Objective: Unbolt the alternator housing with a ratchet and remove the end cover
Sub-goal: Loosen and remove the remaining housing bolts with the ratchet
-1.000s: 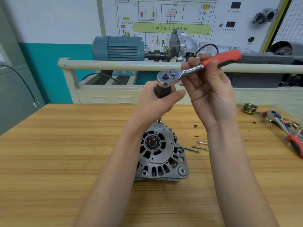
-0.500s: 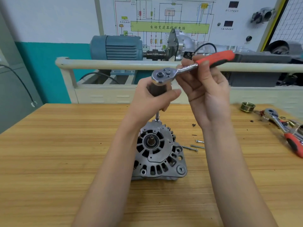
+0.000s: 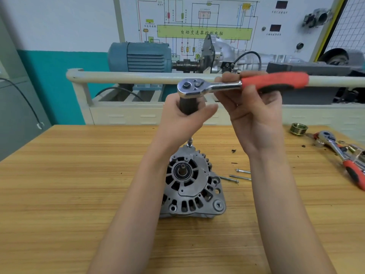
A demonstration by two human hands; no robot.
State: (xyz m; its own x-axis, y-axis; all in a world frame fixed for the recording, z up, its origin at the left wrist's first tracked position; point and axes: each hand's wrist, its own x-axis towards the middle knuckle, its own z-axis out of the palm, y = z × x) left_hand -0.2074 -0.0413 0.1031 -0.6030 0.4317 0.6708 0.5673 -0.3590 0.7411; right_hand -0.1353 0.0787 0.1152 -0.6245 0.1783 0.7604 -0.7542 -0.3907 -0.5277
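- An alternator (image 3: 192, 186) is stood on a wooden table (image 3: 59, 184), its end cover facing up.
- A ratchet (image 3: 237, 86) with a red handle is held level above it by the right hand (image 3: 254, 115).
- The dark socket extension (image 3: 188, 104) under the ratchet head is gripped by the left hand (image 3: 183, 119).
- Loose bolts (image 3: 235, 177) are laid just right of the alternator.

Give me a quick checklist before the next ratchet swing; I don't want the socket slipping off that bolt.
1. Left hand grips the dark cylindrical socket extension: ok.
2. Right hand holds the red-handled chrome ratchet: ok.
3. Tip seated on the bolt at the top of the grey cast alternator: cannot tell.
4. Alternator resting flat on the wooden table: ok.
5. Loose long bolts lie apart from the alternator: ok.
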